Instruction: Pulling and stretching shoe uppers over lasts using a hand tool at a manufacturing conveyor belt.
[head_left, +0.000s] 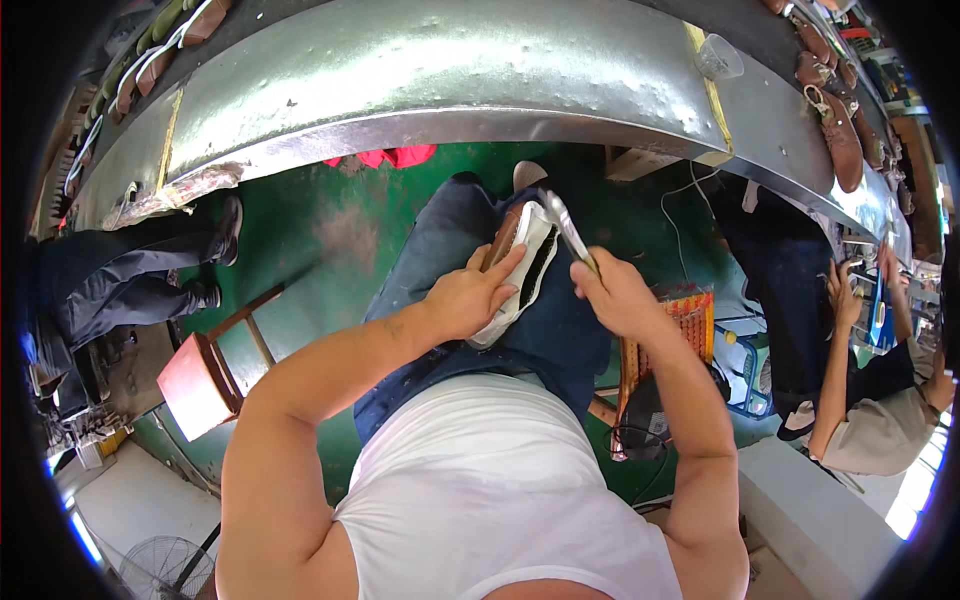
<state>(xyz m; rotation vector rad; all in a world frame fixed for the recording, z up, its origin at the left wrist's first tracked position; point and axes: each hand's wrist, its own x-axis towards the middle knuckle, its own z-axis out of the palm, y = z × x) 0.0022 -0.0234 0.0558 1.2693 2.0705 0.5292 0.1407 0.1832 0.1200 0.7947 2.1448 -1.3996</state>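
Note:
On my lap rests a brown leather shoe (506, 238) with a white lining turned out around a long dark opening. My left hand (474, 298) grips its near left side, fingers spread along the edge and the thumb over the lining. My right hand (617, 291) is closed around the lower end of a long silver metal tool (569, 229). The tool slants up and left, and its narrow head meets the shoe's far end. Whether that head is a hammer face or pincer jaws is too small to tell.
A metal-topped bench (440, 75) curves across the far side, with brown shoes (842, 140) at its right end. A wooden stool (200, 388) stands left, a woven chair (685, 325) right. People sit on both sides. Red cloth (400, 156) lies under the bench.

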